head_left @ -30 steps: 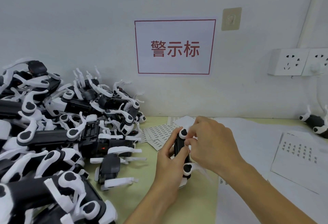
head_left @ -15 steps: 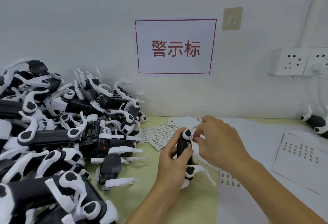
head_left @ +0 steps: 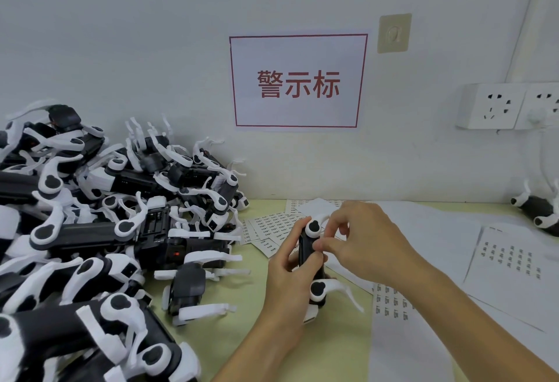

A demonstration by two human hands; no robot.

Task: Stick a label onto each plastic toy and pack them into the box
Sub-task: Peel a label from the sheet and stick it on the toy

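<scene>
Toy (head_left: 306, 248) held upright above the table (head_left: 242, 336), a little right of centre in view; black body, white legs with black joint caps. We note the left hand (head_left: 287, 287) wrapped round its body from 9 o'clock, thumb and fingers curled on the dark shell, so much of the body is hidden behind them. Right hand (head_left: 360, 245) comes in from 3 o'clock, thumb and forefinger pinched against the toy's upper part just below the top joint cap. Whether a label sits under those fingertips we cannot tell; the spot is covered.

Pile of toys (head_left: 99, 230) fills the 9 o'clock side, heaped against the wall and cut off by the left and bottom edges; single bodies are hard to separate in the tangle. One more toy (head_left: 541, 215) lies at 3 o'clock, partly cut by the right edge.

Label sheets (head_left: 272, 230) lie on the table at 12 o'clock of the hands, partly hidden behind them; print too small to read. Further sheets (head_left: 511, 257) with small dark marks spread toward 4 o'clock, the nearest running under the right forearm. Wall sign (head_left: 298, 82) with red characters hangs at 12 o'clock; sockets (head_left: 496, 106) at 2 o'clock, the right one cropped.
</scene>
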